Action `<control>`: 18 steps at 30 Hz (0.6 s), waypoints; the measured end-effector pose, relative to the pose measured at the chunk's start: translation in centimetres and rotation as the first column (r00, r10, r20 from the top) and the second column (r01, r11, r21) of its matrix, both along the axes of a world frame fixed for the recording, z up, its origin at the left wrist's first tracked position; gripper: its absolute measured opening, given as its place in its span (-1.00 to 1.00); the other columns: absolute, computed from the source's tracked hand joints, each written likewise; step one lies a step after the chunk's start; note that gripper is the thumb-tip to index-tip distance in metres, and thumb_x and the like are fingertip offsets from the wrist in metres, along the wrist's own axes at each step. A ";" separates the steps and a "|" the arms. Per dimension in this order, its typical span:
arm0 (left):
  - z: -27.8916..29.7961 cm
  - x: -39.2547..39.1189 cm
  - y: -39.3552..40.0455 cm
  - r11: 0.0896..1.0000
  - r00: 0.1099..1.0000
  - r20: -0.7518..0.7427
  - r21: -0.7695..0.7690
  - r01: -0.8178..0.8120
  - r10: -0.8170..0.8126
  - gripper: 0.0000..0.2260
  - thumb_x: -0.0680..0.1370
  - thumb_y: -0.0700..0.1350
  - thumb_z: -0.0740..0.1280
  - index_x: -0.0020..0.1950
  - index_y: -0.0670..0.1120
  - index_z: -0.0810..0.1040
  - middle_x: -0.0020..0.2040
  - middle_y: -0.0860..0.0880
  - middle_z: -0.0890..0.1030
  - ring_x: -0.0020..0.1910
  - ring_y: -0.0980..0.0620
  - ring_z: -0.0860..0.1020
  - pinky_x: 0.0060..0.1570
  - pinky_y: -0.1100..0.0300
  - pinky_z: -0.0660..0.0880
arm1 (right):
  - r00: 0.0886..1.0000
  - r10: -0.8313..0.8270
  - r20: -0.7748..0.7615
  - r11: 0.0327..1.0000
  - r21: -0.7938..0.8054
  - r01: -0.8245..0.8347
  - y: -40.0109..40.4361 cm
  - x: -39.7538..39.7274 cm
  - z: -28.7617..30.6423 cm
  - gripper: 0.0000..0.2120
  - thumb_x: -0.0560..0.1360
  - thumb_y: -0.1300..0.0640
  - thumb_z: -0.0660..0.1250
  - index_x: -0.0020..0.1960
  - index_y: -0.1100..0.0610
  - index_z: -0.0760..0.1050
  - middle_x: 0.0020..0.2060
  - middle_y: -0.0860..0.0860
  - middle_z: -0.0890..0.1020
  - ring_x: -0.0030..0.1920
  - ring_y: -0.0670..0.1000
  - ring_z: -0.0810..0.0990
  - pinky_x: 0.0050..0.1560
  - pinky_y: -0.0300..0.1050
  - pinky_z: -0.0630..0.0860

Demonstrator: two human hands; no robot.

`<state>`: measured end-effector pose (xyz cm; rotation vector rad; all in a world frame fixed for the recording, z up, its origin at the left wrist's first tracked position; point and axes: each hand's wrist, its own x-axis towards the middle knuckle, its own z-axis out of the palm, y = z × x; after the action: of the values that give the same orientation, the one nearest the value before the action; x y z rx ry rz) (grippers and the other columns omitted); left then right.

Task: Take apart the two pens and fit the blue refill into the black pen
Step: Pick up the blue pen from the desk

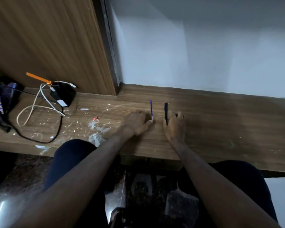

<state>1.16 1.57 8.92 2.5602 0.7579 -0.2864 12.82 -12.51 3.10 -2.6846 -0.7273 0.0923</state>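
A thin blue pen (151, 109) with a white lower end lies on the wooden desk (212, 122), pointing away from me. A black pen (166, 112) lies parallel to it, a little to the right. My left hand (136, 123) rests on the desk with its fingertips touching the blue pen's near end. My right hand (175, 125) lies beside the black pen, its fingers and thumb at the pen's near end. Both pens look whole. The frame is blurred, so the grip of either hand is unclear.
A black adapter box (63, 95) with white and black cables (38, 107) and an orange tie (38, 78) sits at the left. Dark items (2, 99) lie at the far left edge. White specks and smears cover the desk's left middle. A wood panel and white wall stand behind.
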 end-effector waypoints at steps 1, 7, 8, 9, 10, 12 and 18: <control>0.7 -0.9 0.1 0.999 0.999 0.038 -0.038 -0.019 0.020 -0.56 0.67 0.18 0.24 0.44 -0.05 0.52 0.41 -0.17 0.57 0.37 -0.20 0.54 0.37 -0.10 0.50 | 0.999 -0.020 -0.035 1.000 0.017 0.020 0.0 0.2 0.1 -0.71 0.61 0.02 0.41 0.20 0.21 0.61 0.22 0.21 0.57 0.28 0.24 0.55 0.26 0.12 0.56; 1.5 -1.6 1.0 0.978 0.987 0.074 -0.164 -0.128 0.142 -0.67 0.69 0.10 0.30 0.22 -0.11 0.68 0.16 -0.14 0.73 0.17 -0.13 0.66 0.23 -0.01 0.58 | 0.914 -0.118 -0.387 0.962 0.184 0.202 0.4 1.1 2.0 -0.74 0.61 0.09 0.44 -0.02 0.31 0.72 -0.08 0.23 0.77 0.01 0.22 0.73 0.04 0.02 0.57; 1.4 -1.0 1.0 0.971 0.981 0.113 -0.196 -0.133 0.157 -0.68 0.69 0.08 0.30 0.21 -0.12 0.70 0.13 -0.13 0.74 0.15 -0.10 0.66 0.18 0.07 0.55 | 0.879 -0.116 -0.463 0.948 0.211 0.236 0.5 0.8 2.6 -0.72 0.60 0.05 0.45 -0.05 0.28 0.74 -0.15 0.19 0.77 -0.06 0.18 0.73 0.02 0.02 0.57; 1.3 -0.4 0.8 0.964 0.972 0.153 -0.224 -0.142 0.178 -0.68 0.70 0.07 0.29 0.18 -0.12 0.72 0.08 -0.12 0.74 0.12 -0.09 0.67 0.11 0.14 0.51 | 0.835 -0.109 -0.540 0.933 0.235 0.274 0.5 0.3 3.2 -0.71 0.59 0.00 0.46 -0.08 0.24 0.75 -0.22 0.13 0.75 -0.13 0.14 0.71 -0.01 0.02 0.58; 1.2 0.2 0.6 0.952 0.962 0.179 -0.264 -0.153 0.205 -0.67 0.71 0.07 0.27 0.13 -0.11 0.73 0.02 -0.10 0.74 0.10 -0.08 0.67 0.06 0.17 0.48 | 0.785 -0.090 -0.613 0.918 0.254 0.304 0.5 -0.2 3.8 -0.71 0.59 -0.04 0.46 -0.10 0.19 0.74 -0.30 0.06 0.73 -0.22 0.08 0.68 -0.07 0.01 0.59; 0.8 1.1 0.3 0.901 0.937 0.210 -0.396 -0.178 0.278 -0.63 0.72 0.09 0.24 0.04 -0.10 0.75 -0.06 -0.05 0.77 0.06 -0.08 0.70 0.12 0.08 0.55 | 0.715 0.005 -0.699 0.914 0.294 0.281 0.1 -1.3 4.8 -0.72 0.60 -0.05 0.45 -0.15 0.14 0.71 -0.47 -0.09 0.62 -0.40 -0.05 0.57 -0.28 -0.08 0.52; 0.1 1.6 0.4 0.743 0.817 0.319 -0.644 -0.185 0.480 -0.61 0.64 0.08 0.35 -0.06 -0.26 0.71 -0.07 -0.23 0.78 0.00 -0.31 0.73 0.15 -0.27 0.62 | 0.678 0.247 -0.692 0.925 0.376 0.047 1.2 -2.5 7.2 -0.86 0.65 0.07 0.40 0.01 0.12 0.66 -0.25 0.04 0.68 -0.30 -0.01 0.64 -0.34 -0.15 0.48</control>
<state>2.79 1.98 9.06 1.7392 0.7801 0.2009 10.29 -11.35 10.29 -1.9690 -0.5449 0.9171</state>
